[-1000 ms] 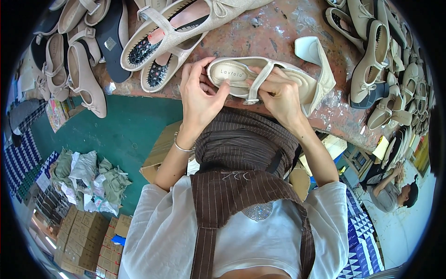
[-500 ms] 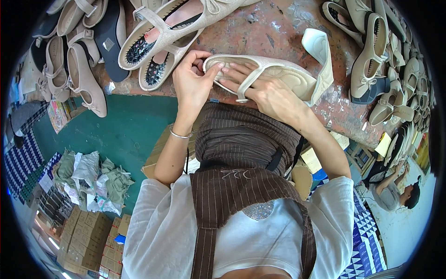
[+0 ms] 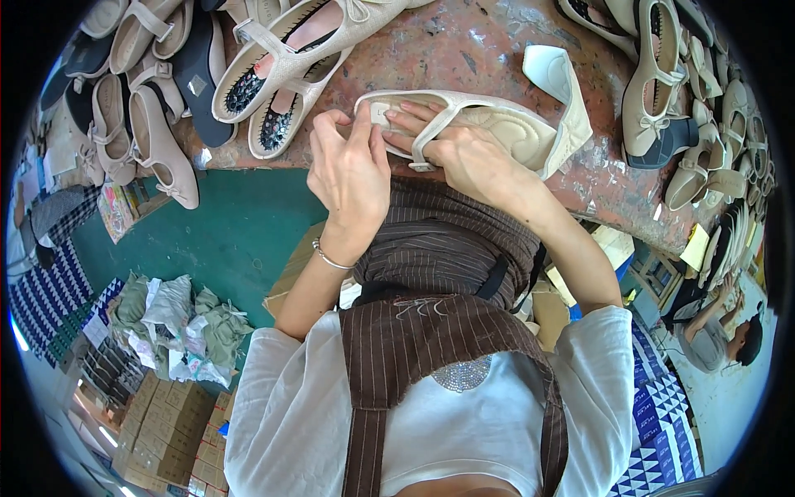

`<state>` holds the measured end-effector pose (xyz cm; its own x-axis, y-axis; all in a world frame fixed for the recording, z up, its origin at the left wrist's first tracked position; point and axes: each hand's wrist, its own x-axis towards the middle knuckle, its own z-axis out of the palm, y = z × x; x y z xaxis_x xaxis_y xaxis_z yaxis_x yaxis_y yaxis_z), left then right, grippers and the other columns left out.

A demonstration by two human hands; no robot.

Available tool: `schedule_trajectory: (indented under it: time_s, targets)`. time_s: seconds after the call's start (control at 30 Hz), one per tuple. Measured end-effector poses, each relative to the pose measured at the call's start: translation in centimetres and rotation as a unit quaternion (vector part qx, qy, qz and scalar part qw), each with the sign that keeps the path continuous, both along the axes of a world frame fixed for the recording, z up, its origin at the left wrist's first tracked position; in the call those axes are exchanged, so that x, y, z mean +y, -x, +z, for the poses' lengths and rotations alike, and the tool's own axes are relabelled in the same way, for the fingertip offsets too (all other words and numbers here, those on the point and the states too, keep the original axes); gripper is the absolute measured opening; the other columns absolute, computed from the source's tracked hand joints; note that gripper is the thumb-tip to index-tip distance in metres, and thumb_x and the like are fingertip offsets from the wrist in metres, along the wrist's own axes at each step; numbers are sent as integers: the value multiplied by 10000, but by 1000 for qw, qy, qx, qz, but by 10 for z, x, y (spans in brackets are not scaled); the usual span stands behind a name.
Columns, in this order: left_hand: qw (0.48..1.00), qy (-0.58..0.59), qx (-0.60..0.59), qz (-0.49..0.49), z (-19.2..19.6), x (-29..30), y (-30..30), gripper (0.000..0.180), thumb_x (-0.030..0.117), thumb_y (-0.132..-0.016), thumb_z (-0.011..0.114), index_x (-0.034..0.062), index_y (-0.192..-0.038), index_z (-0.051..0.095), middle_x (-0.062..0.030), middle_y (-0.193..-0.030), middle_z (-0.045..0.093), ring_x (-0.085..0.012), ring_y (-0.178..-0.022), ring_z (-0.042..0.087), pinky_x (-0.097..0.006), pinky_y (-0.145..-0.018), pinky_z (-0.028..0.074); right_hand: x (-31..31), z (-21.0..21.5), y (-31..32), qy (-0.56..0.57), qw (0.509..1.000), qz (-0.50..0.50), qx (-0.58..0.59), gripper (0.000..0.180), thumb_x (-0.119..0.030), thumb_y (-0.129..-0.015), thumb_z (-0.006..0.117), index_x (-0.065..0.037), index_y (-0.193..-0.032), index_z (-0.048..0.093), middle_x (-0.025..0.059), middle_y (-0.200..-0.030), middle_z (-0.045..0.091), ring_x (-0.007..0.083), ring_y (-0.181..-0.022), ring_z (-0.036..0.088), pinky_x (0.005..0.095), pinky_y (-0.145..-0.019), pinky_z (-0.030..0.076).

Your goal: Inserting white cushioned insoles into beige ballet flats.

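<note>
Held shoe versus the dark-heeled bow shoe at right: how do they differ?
The held shoe lies crosswise in view, the bow shoe lengthwise. Left hand and right hand are at the held shoe, neither at the bow shoe. The bow shoe shows a dark heel; the held shoe shows none. Both are beige and strapped.

Left grip (image 3: pixel 352 170) just beside right grip (image 3: pixel 464 153)

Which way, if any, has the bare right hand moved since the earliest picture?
Yes. Against the mottled red-brown worktable, the right hand has shifted left, its fingers now reaching farther into the beige strapped shoe.
</note>
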<state>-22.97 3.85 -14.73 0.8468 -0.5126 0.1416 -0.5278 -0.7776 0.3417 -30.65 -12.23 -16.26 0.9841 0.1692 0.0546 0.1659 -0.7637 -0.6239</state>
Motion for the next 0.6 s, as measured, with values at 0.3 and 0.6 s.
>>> schedule_trajectory:
  time_s: [0.3, 0.6]
  targets:
    - [998, -25, 11, 55, 2, -19, -10, 213, 133, -844, 700, 5, -1011, 665, -136, -1028, 545, -338, -915, 614, -459, -713, 516, 0, 0, 2, -14, 1000, -17, 13, 417, -18, -818, 547, -12, -1224, 640, 162, -1337, 591, 316, -1238, 567, 418, -1022, 481]
    - [984, 156, 86, -12, 14, -3, -2, 249, 68, -768, 770, 42, -1005, 700, -78, -860, 568, -156, -650, 516, -310, -617, 452, 0, -5, 7, -17, 999, -31, -38, 398, -49, -867, 522, -30, -1248, 632, 157, -1373, 565, 310, -1248, 562, 413, -1035, 472]
